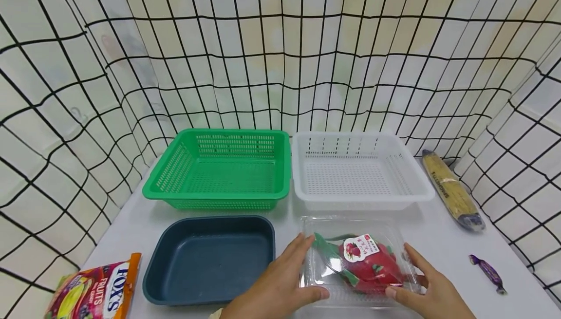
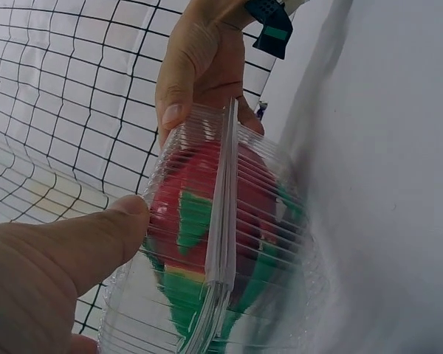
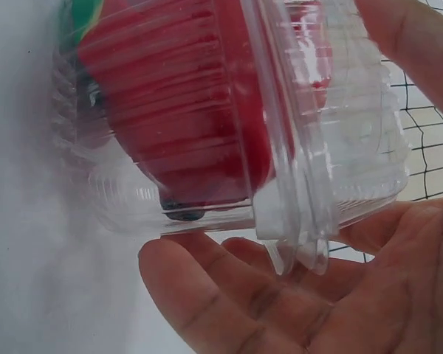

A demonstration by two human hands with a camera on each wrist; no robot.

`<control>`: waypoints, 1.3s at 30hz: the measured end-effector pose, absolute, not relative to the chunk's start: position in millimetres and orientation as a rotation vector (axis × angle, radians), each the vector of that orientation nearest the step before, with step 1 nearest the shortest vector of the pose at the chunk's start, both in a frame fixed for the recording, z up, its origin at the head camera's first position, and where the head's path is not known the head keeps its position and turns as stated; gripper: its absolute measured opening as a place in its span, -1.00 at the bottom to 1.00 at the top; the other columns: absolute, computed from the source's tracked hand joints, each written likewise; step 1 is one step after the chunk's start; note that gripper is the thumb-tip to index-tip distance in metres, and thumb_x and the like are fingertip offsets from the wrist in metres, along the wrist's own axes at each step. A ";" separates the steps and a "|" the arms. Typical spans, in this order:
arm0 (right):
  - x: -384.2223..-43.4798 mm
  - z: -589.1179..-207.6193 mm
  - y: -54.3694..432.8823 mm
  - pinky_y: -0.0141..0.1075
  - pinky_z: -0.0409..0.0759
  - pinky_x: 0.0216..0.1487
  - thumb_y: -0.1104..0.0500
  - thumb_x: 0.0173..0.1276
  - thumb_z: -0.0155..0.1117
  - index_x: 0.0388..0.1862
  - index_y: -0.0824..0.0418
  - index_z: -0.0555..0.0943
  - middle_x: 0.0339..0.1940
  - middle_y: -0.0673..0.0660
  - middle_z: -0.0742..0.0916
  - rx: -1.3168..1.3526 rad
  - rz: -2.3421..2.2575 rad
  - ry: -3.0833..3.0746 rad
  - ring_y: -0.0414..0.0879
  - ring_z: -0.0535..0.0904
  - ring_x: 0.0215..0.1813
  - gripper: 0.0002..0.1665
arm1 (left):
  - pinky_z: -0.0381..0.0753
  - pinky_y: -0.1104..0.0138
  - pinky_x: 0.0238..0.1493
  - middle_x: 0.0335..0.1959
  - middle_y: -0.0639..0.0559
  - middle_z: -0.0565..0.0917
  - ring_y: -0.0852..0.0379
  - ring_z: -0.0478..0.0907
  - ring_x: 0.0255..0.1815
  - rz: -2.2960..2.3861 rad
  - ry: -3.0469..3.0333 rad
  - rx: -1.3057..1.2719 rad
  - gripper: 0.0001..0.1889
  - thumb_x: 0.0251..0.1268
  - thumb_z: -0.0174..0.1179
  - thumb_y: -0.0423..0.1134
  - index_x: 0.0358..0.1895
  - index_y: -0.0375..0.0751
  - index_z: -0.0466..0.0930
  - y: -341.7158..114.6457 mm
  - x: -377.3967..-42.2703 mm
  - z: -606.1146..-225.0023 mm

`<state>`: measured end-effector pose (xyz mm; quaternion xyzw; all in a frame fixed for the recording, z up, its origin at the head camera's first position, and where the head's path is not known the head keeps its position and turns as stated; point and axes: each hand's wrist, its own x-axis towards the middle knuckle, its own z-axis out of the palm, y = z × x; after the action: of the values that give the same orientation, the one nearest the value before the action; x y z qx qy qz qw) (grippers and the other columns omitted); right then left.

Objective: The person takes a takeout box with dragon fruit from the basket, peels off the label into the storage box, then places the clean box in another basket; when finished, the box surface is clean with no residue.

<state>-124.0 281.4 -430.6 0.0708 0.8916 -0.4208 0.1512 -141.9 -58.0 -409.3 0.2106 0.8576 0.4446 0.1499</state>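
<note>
A clear plastic clamshell box (image 1: 326, 280) sits on the white table in front of the white basket, lid closed. Inside lies a red dragon fruit (image 1: 379, 272) with green scales, and a white and red label (image 1: 360, 248) is on the lid. My left hand (image 1: 280, 277) holds the box's left side, fingers along the edge and thumb at the front. On the opposite side, my right hand (image 1: 427, 282) grips the right end with its thumb at the front. The right wrist view shows the curled fingers (image 3: 207, 295) of that hand around the box's end, by the lid tab.
Behind are a green basket (image 1: 216, 196) and a white basket (image 1: 364, 198). A dark blue tray (image 1: 208, 260) lies left of the box, beside a Foxs candy bag (image 1: 94, 290). Spaghetti (image 1: 453, 190) and a purple wrapped candy (image 1: 488, 272) lie to the right. Black netting (image 1: 280, 56) surrounds the table.
</note>
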 end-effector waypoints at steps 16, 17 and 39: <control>-126.8 -435.3 280.1 0.21 0.66 0.12 -0.20 0.34 0.46 0.71 0.34 -0.10 0.54 0.61 0.30 0.217 -1.176 2.483 0.39 0.60 0.24 0.32 | 0.31 -0.35 0.39 0.71 -0.11 0.02 -0.22 0.10 0.65 1.262 2.377 0.526 0.07 0.25 0.46 0.17 0.69 -0.07 0.04 -61.1 -142.4 -409.8; -127.3 -434.6 280.3 0.22 0.65 0.13 -0.21 0.35 0.45 0.71 0.34 -0.11 0.54 0.62 0.28 0.213 -1.166 2.484 0.43 0.58 0.25 0.31 | 0.32 -0.35 0.39 0.71 -0.10 0.02 -0.21 0.10 0.65 1.260 2.377 0.522 0.07 0.25 0.46 0.17 0.70 -0.06 0.04 -60.8 -142.4 -409.7; -151.6 -361.9 259.2 -0.13 0.72 -0.21 0.09 0.32 0.56 0.35 0.15 0.63 0.23 0.13 0.69 -0.431 -0.892 3.196 0.04 0.64 0.06 -0.37 | 0.42 -0.37 0.28 0.71 -0.13 0.05 -0.37 0.38 0.47 1.223 2.532 0.649 -0.10 0.42 0.24 0.29 0.67 -0.01 0.12 -57.3 -147.8 -411.2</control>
<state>-151.6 259.2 -361.9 -0.1280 0.9502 -0.2651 -0.1020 -147.8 -57.3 -411.2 0.2232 0.8702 0.4203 0.1275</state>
